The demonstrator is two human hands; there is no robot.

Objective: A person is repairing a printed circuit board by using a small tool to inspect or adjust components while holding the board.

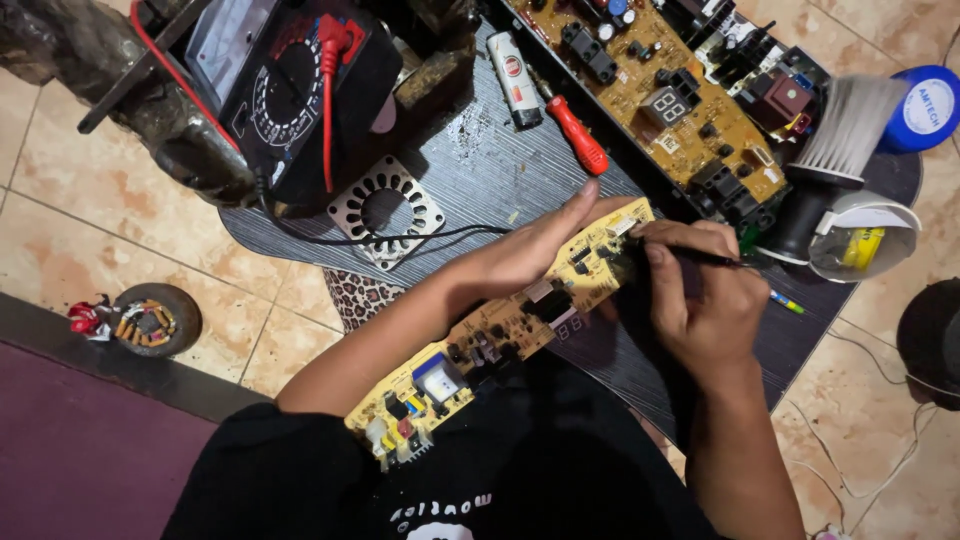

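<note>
My left hand (535, 245) grips the far end of a long yellow circuit board (500, 335), holding it tilted over the dark work board (480, 175). The circuit board carries black chips, a blue-and-white part and a small display. My right hand (700, 295) is closed around a thin dark pen-like tool (745, 265), its tip touching the circuit board near the far end, right beside my left fingers. The tool's exact tip is hidden by my fingers.
A second, larger circuit board (665, 95) lies at the back right. A black multimeter (300, 90) with red leads sits back left, beside a metal fan grille (385, 210). A red-handled screwdriver (577, 135), a brush (840, 140), and a blue tin (925, 105) surround the area.
</note>
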